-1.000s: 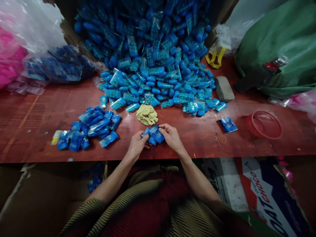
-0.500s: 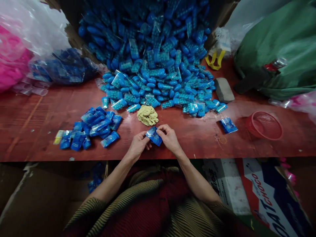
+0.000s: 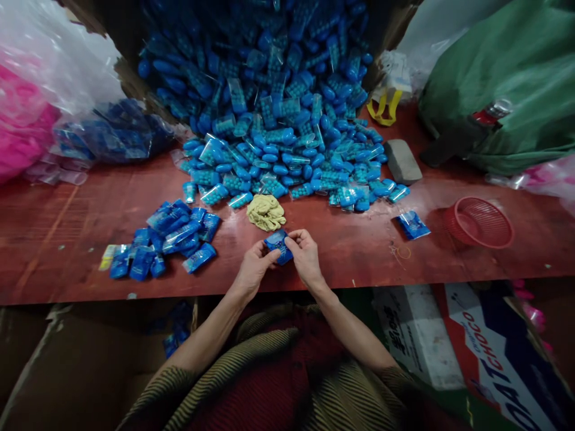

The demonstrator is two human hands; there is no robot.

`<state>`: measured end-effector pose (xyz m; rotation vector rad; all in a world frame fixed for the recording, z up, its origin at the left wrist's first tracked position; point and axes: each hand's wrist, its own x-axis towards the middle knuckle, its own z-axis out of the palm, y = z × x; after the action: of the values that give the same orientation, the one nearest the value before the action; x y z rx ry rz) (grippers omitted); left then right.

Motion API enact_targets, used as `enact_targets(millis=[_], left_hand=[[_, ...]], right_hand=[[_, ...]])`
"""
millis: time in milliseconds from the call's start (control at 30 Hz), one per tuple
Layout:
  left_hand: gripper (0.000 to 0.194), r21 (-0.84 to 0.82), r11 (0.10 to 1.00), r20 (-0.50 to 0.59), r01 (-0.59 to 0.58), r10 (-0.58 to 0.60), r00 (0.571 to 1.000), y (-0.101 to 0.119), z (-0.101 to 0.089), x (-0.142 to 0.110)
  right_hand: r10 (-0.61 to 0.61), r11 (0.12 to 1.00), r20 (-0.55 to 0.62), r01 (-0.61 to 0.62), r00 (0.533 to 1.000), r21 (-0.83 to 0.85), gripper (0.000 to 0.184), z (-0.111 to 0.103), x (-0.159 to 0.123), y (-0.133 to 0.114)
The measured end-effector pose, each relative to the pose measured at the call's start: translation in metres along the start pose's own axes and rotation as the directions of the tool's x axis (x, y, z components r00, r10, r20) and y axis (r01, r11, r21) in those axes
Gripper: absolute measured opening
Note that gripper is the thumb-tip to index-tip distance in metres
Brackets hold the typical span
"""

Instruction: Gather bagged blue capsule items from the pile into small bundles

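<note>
Between my two hands, above the front of the red table [image 3: 341,257], is a small blue printed packet [image 3: 279,245]. My left hand [image 3: 255,266] pinches its left side, thumb on top. On the right edge, the thumb and fingers of my right hand [image 3: 306,254] are closed. A crumpled yellowish cloth or glove [image 3: 266,212] lies just beyond the packet. To the left is a pile of similar blue packets [image 3: 173,230]. Behind everything, clear blue-capped tubes of small blue balls [image 3: 278,152] spill out in a large heap.
On the right stand a red plastic basket [image 3: 480,222], a single blue packet [image 3: 412,224] and a grey block [image 3: 403,161]. A green sack [image 3: 489,84] fills the back right. Plastic bags of blue packets [image 3: 117,134] sit at back left. An open cardboard box [image 3: 90,359] is below the table edge.
My left thumb has slid farther over the packet's face, and the packet is tilted a little differently. Both hands still hold it. The whole view has shifted slightly.
</note>
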<state>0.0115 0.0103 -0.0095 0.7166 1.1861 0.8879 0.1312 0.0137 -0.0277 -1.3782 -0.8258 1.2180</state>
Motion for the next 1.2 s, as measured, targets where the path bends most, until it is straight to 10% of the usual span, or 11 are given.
enact_targets(millis=[400, 700, 967, 1067, 1200], left_hand=[[0.029, 0.124, 0.988, 0.208, 0.089, -0.114, 0.972, 0.027, -0.012, 0.009], [0.035, 0.157, 0.984, 0.091, 0.080, -0.095, 0.991, 0.014, -0.019, 0.013], [0.023, 0.426, 0.901, 0.042, 0.084, -0.112, 0.993, 0.018, -0.022, 0.021], [0.033, 0.639, 0.769, 0.069, -0.027, -0.022, 0.997, 0.015, -0.026, 0.025], [0.028, 0.874, 0.450, 0.099, -0.180, 0.198, 0.975, 0.015, -0.026, 0.026]], right_hand=[[0.060, 0.997, 0.360, -0.035, 0.931, -0.075, 0.023, -0.020, 0.015, -0.021], [0.170, 0.967, 0.176, -0.199, 0.969, 0.158, 0.035, -0.011, 0.006, -0.011], [0.078, 0.982, 0.245, -0.032, 0.966, -0.189, 0.036, -0.024, 0.009, -0.001], [-0.016, 0.874, 0.249, 0.134, 0.968, -0.466, 0.029, -0.027, 0.008, -0.006], [0.017, 0.478, 0.261, 0.222, 0.965, -0.850, 0.026, -0.021, 0.002, -0.016]])
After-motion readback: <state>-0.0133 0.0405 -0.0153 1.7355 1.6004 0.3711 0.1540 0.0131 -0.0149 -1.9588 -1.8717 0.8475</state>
